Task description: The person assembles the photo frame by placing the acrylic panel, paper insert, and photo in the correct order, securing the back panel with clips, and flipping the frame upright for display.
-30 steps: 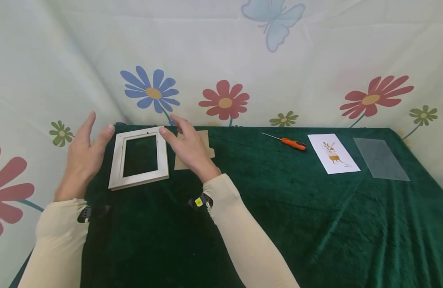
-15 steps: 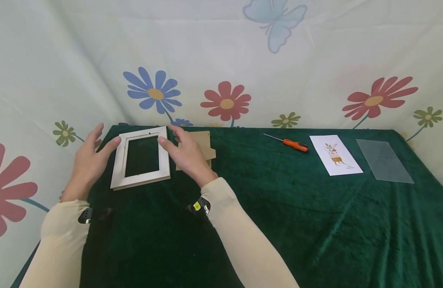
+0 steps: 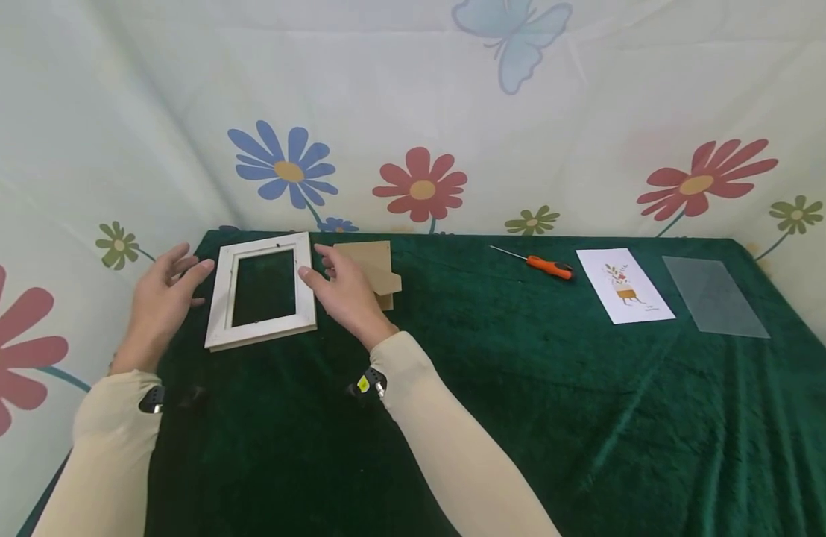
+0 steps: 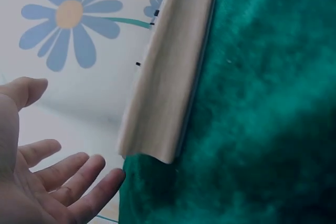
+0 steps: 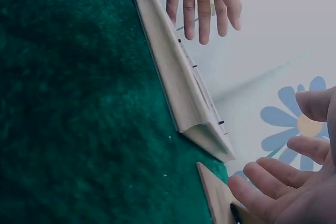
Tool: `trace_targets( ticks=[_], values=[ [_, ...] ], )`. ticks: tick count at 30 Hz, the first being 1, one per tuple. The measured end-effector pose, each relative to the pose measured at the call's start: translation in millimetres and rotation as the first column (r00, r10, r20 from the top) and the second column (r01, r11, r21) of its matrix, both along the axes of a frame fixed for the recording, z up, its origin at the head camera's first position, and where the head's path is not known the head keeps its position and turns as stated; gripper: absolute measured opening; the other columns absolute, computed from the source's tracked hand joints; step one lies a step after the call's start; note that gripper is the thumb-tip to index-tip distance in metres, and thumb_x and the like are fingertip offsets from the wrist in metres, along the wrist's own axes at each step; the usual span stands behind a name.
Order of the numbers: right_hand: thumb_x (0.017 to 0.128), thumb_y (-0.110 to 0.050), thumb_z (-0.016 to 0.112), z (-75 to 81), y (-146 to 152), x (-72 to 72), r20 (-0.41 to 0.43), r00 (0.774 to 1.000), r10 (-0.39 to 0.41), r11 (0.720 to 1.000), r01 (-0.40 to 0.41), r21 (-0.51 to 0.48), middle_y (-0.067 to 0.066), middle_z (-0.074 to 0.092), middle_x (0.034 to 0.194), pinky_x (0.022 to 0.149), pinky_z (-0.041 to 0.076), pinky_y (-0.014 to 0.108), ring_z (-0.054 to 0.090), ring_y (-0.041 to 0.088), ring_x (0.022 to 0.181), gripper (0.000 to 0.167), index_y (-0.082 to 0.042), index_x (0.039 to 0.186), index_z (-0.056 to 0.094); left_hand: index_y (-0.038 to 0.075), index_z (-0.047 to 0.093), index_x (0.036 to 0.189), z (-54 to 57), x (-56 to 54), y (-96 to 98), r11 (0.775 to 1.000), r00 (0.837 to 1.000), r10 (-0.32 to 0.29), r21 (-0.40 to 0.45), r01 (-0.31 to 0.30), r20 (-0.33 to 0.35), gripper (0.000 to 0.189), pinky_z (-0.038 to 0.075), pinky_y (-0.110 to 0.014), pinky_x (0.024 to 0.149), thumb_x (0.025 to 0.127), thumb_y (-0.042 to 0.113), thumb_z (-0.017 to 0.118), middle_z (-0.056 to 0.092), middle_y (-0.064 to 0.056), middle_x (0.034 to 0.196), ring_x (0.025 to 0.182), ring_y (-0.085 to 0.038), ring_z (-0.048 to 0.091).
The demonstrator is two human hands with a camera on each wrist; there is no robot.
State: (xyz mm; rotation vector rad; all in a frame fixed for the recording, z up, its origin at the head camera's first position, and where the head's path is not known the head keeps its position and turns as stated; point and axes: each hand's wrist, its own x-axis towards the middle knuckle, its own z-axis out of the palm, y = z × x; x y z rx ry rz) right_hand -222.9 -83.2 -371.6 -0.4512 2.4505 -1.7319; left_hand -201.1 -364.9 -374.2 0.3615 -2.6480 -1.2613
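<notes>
A white picture frame [image 3: 220, 302] with an open middle lies on the green cloth at the left. Small dark tabs show along its inner edge. My left hand [image 3: 159, 302] is held just left of it, fingers spread and relaxed. On the other side is my right hand [image 3: 354, 302], its thumb overlapping the frame's right rail in the head view. The right wrist view shows a gap between that hand and the frame. Neither hand holds anything. A brown backing board [image 3: 373, 257] with a stand flap lies right of the frame, partly hidden by the right hand.
Farther right on the cloth [image 3: 493, 418] lie a screwdriver [image 3: 549, 267] with an orange handle, a white card [image 3: 624, 291] printed with a plant drawing, and a clear sheet [image 3: 715, 297]. A flower-printed curtain [image 3: 587, 112] hangs along the back edge.
My left hand has come down beside the frame; its thumb moved toward the frame, then back a little. The right hand has lowered slightly. The frame and other items stay put.
</notes>
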Motion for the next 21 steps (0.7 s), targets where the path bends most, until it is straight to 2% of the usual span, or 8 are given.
trace_targets(
  ticks=[2, 4, 10, 13, 17, 21],
  values=[
    [0.109, -0.034, 0.062, -2.0, -0.9, -0.1, 0.007, 1.000, 0.002, 1.000, -0.002, 0.004, 0.010, 0.052, 0.157, 0.111, 0.049, 0.046, 0.054, 0.028, 0.140, 0.056, -0.017, 0.161, 0.046, 0.013, 0.017, 0.171, -3.3, 0.8, -2.3, 1.000, 1.000, -0.003, 0.004, 0.003, 0.008, 0.088, 0.060, -0.025, 0.081, 0.106, 0.062, 0.049, 0.036, -0.024, 0.166, 0.138, -0.049, 0.051],
    [0.109, -0.034, 0.062, -4.0, -1.6, 0.3, 0.016, 1.000, -0.001, 1.000, 0.001, 0.012, 0.010, 0.053, 0.157, 0.111, 0.050, 0.045, 0.054, 0.027, 0.140, 0.056, -0.017, 0.160, 0.047, 0.012, 0.018, 0.171, -6.4, 1.4, -4.4, 1.000, 1.000, -0.007, 0.009, 0.007, 0.015, 0.087, 0.056, -0.015, 0.071, 0.106, 0.061, 0.049, 0.037, -0.026, 0.165, 0.137, -0.050, 0.051],
    [0.109, -0.034, 0.062, -9.9, -3.2, -0.4, 0.024, 1.000, -0.002, 1.000, 0.001, 0.028, 0.008, 0.053, 0.156, 0.110, 0.050, 0.042, 0.055, 0.025, 0.139, 0.056, -0.019, 0.160, 0.047, 0.013, 0.020, 0.171, -12.3, 1.0, -6.7, 0.999, 0.999, -0.030, 0.026, 0.029, 0.035, 0.085, 0.054, -0.013, 0.068, 0.107, 0.061, 0.049, 0.038, -0.027, 0.164, 0.135, -0.049, 0.052],
    [0.108, -0.034, 0.063, -12.5, -4.3, -1.7, 0.016, 1.000, 0.013, 0.999, -0.014, 0.043, 0.007, 0.053, 0.156, 0.109, 0.051, 0.042, 0.055, 0.025, 0.138, 0.056, -0.019, 0.160, 0.047, 0.013, 0.020, 0.171, -14.2, -1.0, -9.4, 0.999, 0.998, -0.045, 0.023, 0.044, 0.048, 0.084, 0.056, -0.016, 0.072, 0.107, 0.060, 0.048, 0.040, -0.028, 0.163, 0.135, -0.049, 0.052],
    [0.108, -0.032, 0.065, -16.6, -5.4, -4.2, 0.008, 0.999, 0.035, 0.997, -0.036, 0.069, 0.006, 0.053, 0.156, 0.109, 0.052, 0.044, 0.055, 0.026, 0.137, 0.057, -0.019, 0.161, 0.047, 0.012, 0.022, 0.170, -17.0, -3.8, -12.0, 0.998, 0.996, -0.058, 0.011, 0.057, 0.063, 0.083, 0.061, -0.029, 0.086, 0.107, 0.059, 0.049, 0.043, -0.030, 0.159, 0.135, -0.049, 0.054],
    [0.107, -0.032, 0.066, -20.7, -6.5, -5.4, 0.012, 0.999, 0.049, 0.994, -0.050, 0.098, 0.004, 0.052, 0.157, 0.108, 0.052, 0.043, 0.055, 0.025, 0.137, 0.058, -0.020, 0.161, 0.047, 0.011, 0.026, 0.169, -20.8, -4.4, -13.8, 0.998, 0.995, -0.070, -0.004, 0.070, 0.074, 0.080, 0.055, -0.043, 0.099, 0.108, 0.056, 0.051, 0.045, -0.031, 0.157, 0.135, -0.049, 0.054]
  ],
)
